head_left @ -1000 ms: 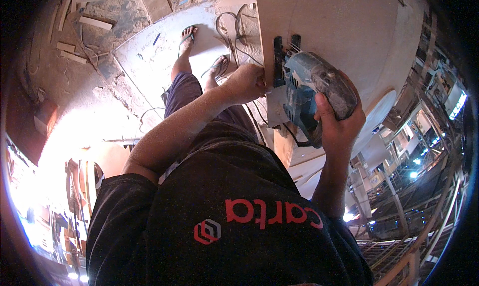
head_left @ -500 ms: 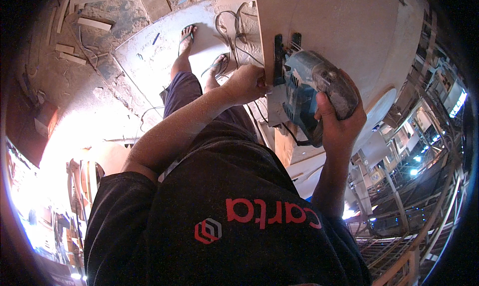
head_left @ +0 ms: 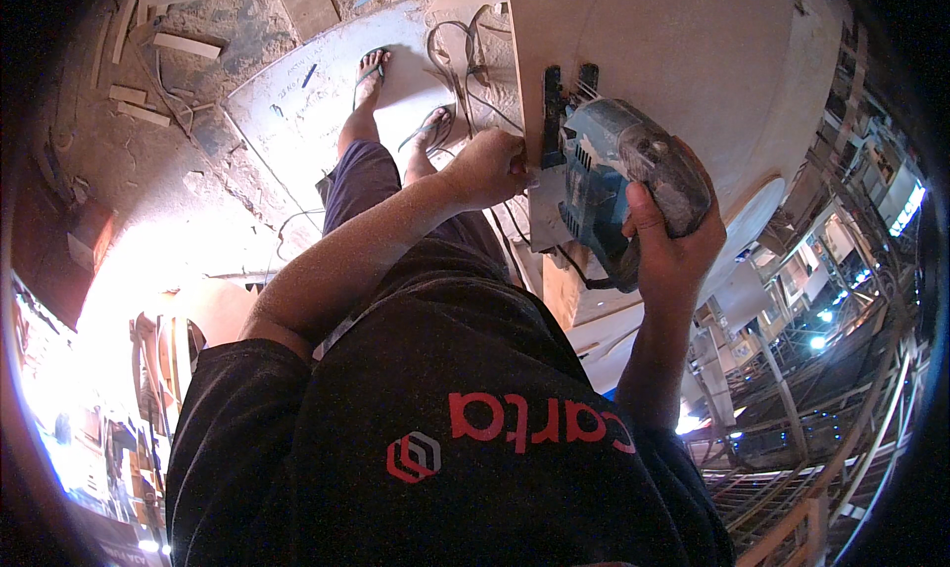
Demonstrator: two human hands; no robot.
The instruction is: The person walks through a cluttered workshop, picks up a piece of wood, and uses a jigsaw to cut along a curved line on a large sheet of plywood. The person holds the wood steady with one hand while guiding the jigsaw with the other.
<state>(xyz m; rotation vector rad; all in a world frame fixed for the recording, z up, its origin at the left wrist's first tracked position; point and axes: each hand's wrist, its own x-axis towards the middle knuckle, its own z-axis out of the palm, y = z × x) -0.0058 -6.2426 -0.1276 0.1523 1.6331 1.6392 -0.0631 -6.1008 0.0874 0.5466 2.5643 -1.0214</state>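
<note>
Fingers of the right hand (head_left: pixel 681 248) are wrapped round the body of a dusty teal jigsaw (head_left: pixel 604 166), right of centre in the frame. Its black base plate (head_left: pixel 551 122) lies against a tan wood panel (head_left: pixel 683 43) at upper right, near the panel's left edge. Left hand (head_left: pixel 487 168) is curled at that edge, beside the tool; whether it grips anything cannot be told. Farther off, sandalled feet (head_left: pixel 370 72) stand on a pale sheet (head_left: pixel 262 97), upper centre; wood strips (head_left: pixel 188 46) lie upper left.
</note>
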